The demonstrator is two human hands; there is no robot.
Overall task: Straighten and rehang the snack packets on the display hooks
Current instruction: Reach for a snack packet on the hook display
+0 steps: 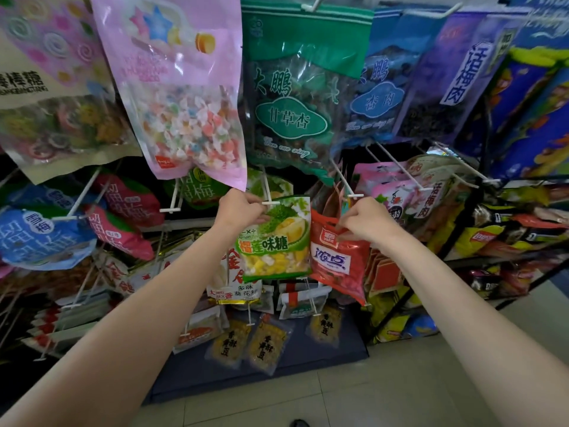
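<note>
My left hand pinches the top left corner of a green and yellow durian candy packet, right at the white tip of a display hook. My right hand grips the top of a red candy packet, which hangs tilted just below the tip of the neighbouring hook. The two packets touch side by side. Whether either packet's hole sits on its hook is hidden by my fingers.
Large bags hang above: a pink candy bag, a green apricot bag and blue and purple bags. More packets fill the hooks to the left and below. A rack of chip bags stands on the right. Tiled floor lies below.
</note>
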